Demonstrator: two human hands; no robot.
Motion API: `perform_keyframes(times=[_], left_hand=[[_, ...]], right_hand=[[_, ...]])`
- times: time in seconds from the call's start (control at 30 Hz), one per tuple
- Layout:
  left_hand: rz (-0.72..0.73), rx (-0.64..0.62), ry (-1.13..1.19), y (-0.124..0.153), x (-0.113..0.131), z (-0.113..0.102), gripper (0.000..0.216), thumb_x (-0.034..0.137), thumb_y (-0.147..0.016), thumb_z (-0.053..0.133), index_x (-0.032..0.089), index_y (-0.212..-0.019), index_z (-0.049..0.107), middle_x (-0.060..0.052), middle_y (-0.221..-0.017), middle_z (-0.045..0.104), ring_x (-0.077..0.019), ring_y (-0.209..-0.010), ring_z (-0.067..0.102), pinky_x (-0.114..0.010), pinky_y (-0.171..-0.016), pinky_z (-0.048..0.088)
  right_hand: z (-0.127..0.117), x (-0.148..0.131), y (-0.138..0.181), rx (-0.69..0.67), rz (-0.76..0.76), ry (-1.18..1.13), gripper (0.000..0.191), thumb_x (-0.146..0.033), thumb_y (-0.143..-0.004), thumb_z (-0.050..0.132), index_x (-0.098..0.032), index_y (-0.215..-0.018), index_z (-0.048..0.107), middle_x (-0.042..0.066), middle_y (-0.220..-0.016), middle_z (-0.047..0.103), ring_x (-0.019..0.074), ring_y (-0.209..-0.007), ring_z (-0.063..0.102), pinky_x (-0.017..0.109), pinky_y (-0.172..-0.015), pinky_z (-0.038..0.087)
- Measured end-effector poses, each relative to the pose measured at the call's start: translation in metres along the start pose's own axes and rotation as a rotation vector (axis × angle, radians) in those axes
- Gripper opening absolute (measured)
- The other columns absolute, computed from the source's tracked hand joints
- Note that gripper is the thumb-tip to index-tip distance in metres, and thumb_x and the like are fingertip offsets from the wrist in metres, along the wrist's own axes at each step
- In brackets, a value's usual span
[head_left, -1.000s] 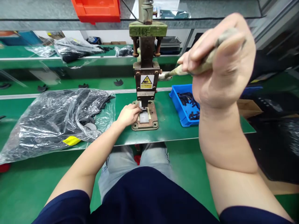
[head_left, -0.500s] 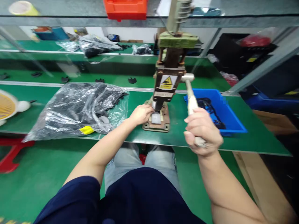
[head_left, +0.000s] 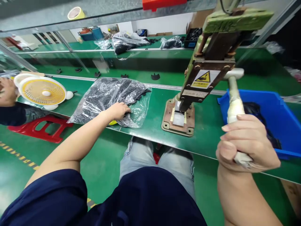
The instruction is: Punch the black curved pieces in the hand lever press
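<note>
My right hand (head_left: 249, 142) is wrapped round the pale, wrapped lever handle (head_left: 235, 105) of a hand press (head_left: 210, 59). A white block (head_left: 178, 119) sits on the base plate (head_left: 167, 124) under the press head. My left hand (head_left: 118, 111) rests on a clear plastic bag (head_left: 94, 97) filled with black parts, at its open right side. Its fingers are bent and held together, with a grey rounded bit showing by the fingertips. What they pinch, if anything, is hidden.
A blue bin (head_left: 279, 119) with black pieces stands right of the press. Leftward is a white and yellow fan (head_left: 42, 91), with another person's hand (head_left: 7, 91) beside it. Small black parts (head_left: 155, 76) lie along the rear strip. A red stool (head_left: 44, 128) stands below.
My left hand has left the press base and moved left onto the plastic bag. My right hand stays on the lever. The view has shifted left, bringing in the fan and another person's hand.
</note>
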State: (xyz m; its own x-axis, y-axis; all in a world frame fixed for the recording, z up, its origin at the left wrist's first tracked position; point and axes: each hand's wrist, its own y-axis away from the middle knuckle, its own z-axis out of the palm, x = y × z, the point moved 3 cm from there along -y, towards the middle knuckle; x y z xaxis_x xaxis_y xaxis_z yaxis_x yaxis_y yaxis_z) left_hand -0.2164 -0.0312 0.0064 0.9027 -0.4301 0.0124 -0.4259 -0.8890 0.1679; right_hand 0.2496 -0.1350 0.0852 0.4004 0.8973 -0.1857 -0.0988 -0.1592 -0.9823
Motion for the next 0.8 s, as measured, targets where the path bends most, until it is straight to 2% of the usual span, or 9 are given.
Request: perform_keyframes(times=[0.1, 0.2, 0.3, 0.43, 0.53, 0.6, 0.67, 0.73, 0.8], left_hand=[[0.053, -0.068, -0.030, -0.006, -0.001, -0.001, 0.035, 0.016, -0.070, 0.075, 0.030, -0.101, 0.082, -0.008, -0.108, 0.080, -0.0289, -0.109, 0.066, -0.037, -0.101, 0.047], [0.091, -0.096, -0.055, -0.017, -0.005, -0.012, 0.028, 0.019, -0.070, 0.076, 0.030, -0.095, 0.082, -0.007, -0.103, 0.078, -0.0282, -0.107, 0.068, -0.036, -0.101, 0.048], [0.084, -0.044, 0.027, -0.026, -0.013, -0.028, 0.015, 0.031, -0.077, 0.074, 0.029, -0.090, 0.081, -0.006, -0.103, 0.076, -0.0265, -0.106, 0.070, -0.034, -0.101, 0.050], [-0.002, 0.092, 0.262, -0.034, -0.003, -0.035, 0.024, 0.042, -0.086, 0.072, 0.025, -0.102, 0.079, -0.007, -0.102, 0.075, -0.0247, -0.098, 0.071, -0.036, -0.096, 0.055], [-0.121, 0.212, 0.730, -0.045, 0.033, -0.021, 0.034, 0.044, -0.087, 0.077, 0.022, -0.113, 0.072, -0.004, -0.090, 0.073, -0.0200, -0.082, 0.070, -0.034, -0.082, 0.059], [-0.197, 0.230, 1.161, -0.057, 0.068, -0.008, 0.035, 0.044, -0.086, 0.081, 0.020, -0.107, 0.066, -0.002, -0.082, 0.071, -0.0170, -0.073, 0.069, -0.031, -0.073, 0.060], [-0.258, 0.206, 1.484, -0.071, 0.106, 0.003, 0.035, 0.043, -0.085, 0.084, 0.019, -0.094, 0.060, -0.003, -0.085, 0.073, -0.0149, -0.073, 0.071, -0.029, -0.070, 0.061], [-0.312, 0.158, 1.653, -0.087, 0.139, 0.007, 0.036, 0.043, -0.087, 0.085, 0.018, -0.090, 0.059, -0.005, -0.088, 0.075, -0.0134, -0.072, 0.072, -0.027, -0.068, 0.062], [-0.329, 0.118, 1.714, -0.102, 0.163, 0.007, 0.035, 0.043, -0.088, 0.084, 0.017, -0.089, 0.062, -0.005, -0.088, 0.075, -0.0118, -0.070, 0.071, -0.024, -0.064, 0.060]], right_hand=[[-0.001, -0.002, 0.000, -0.009, 0.018, -0.001, 0.041, -0.037, -0.077, 0.080, -0.025, -0.052, 0.050, -0.005, -0.050, 0.061, 0.0199, -0.059, 0.070, 0.055, -0.081, 0.059], [-0.002, -0.003, -0.001, -0.018, 0.060, 0.016, 0.040, -0.039, -0.078, 0.079, -0.026, -0.052, 0.050, -0.004, -0.050, 0.061, 0.0200, -0.058, 0.069, 0.056, -0.083, 0.059], [-0.001, -0.006, -0.001, -0.039, 0.063, 0.021, 0.037, -0.036, -0.080, 0.075, -0.026, -0.054, 0.051, -0.004, -0.052, 0.061, 0.0198, -0.060, 0.069, 0.055, -0.085, 0.058], [0.000, -0.011, -0.001, -0.046, 0.057, 0.014, 0.031, -0.031, -0.080, 0.072, -0.025, -0.058, 0.051, -0.004, -0.056, 0.060, 0.0187, -0.062, 0.068, 0.056, -0.088, 0.058], [0.000, -0.014, -0.001, -0.057, 0.089, 0.003, 0.028, -0.029, -0.081, 0.071, -0.025, -0.061, 0.051, -0.004, -0.059, 0.061, 0.0189, -0.066, 0.068, 0.057, -0.092, 0.056], [-0.001, -0.015, 0.000, -0.074, 0.115, -0.008, 0.026, -0.027, -0.081, 0.072, -0.026, -0.063, 0.053, -0.004, -0.061, 0.062, 0.0192, -0.069, 0.068, 0.057, -0.097, 0.055], [-0.002, -0.017, 0.001, -0.095, 0.133, -0.018, 0.023, -0.025, -0.081, 0.073, -0.026, -0.066, 0.055, -0.004, -0.064, 0.063, 0.0197, -0.071, 0.068, 0.057, -0.101, 0.054], [-0.003, -0.018, 0.001, -0.112, 0.140, -0.024, 0.022, -0.024, -0.081, 0.073, -0.027, -0.068, 0.056, -0.004, -0.065, 0.063, 0.0206, -0.073, 0.068, 0.057, -0.102, 0.054], [-0.004, -0.018, 0.001, -0.127, 0.146, -0.022, 0.021, -0.024, -0.081, 0.074, -0.027, -0.069, 0.056, -0.004, -0.064, 0.063, 0.0213, -0.074, 0.068, 0.057, -0.102, 0.054]])
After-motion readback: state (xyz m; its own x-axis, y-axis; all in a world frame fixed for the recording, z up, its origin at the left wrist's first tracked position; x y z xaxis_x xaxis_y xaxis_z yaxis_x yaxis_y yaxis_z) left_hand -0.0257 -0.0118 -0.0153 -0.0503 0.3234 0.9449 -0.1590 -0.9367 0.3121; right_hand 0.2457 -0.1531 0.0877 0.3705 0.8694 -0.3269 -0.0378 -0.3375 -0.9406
